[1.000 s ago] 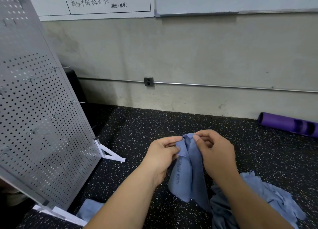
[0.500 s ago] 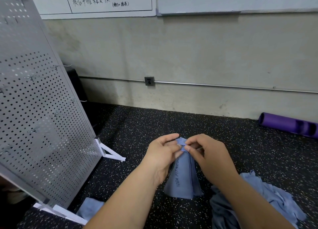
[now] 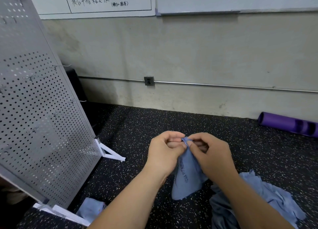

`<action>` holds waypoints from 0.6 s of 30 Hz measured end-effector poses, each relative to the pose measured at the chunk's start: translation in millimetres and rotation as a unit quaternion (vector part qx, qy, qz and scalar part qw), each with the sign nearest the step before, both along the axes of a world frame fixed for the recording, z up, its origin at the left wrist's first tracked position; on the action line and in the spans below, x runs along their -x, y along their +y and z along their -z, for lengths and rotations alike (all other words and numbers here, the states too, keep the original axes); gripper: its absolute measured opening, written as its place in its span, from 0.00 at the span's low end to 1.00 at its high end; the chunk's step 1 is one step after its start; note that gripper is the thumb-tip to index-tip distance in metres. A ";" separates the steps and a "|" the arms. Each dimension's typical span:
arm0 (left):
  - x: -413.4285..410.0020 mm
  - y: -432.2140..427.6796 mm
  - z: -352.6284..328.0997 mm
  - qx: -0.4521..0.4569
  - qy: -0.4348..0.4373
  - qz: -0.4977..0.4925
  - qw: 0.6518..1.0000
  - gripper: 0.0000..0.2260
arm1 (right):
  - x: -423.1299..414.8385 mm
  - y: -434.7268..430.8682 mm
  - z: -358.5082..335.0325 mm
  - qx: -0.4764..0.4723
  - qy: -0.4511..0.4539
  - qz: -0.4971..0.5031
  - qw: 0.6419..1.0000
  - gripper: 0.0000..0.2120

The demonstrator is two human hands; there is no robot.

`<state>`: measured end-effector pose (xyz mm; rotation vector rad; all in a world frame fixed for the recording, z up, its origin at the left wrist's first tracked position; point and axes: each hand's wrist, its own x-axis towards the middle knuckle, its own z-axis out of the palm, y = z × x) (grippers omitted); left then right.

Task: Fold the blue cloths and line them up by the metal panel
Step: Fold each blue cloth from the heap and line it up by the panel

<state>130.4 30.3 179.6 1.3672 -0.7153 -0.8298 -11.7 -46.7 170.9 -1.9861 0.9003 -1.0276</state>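
Blue cloths lie closest to you on the floor (image 3: pixel 137 129). One folded cloth (image 3: pixel 91 209) sits at the near left edge, right beside the white foot of the metal panel (image 3: pixel 39 117). A loose heap (image 3: pixel 268 199) of unfolded ones spreads at the near right, partly under your right forearm. The folded one looks like the start of the row, and the heap like the supply you have yet to work through.

Just beyond, between those two, hangs the held cloth (image 3: pixel 186 179). Your left hand (image 3: pixel 163 153) and right hand (image 3: pixel 211 154) meet above it, and the curled fingers (image 3: pixel 174 143) of each pinch its top edge. The cloth drapes below your fingers as a narrow cone, with printed lettering running down its front. Whether its lower edge touches the floor, you cannot tell from here. Lifting it by the top lets its own weight pull the layers straight, so you seem to be matching corners partway through a fold.

Farther off, the panel leans up along the left edge of the floor. A purple roll (image 3: pixel 289 124) lies at the far right, against the wall (image 3: pixel 189 56).
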 end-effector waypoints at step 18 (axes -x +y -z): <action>-12.5 -3.7 7.1 0.050 -0.177 0.000 0.983 0.06 | 9.1 -5.8 -10.0 -0.088 -0.032 -0.053 0.994 0.09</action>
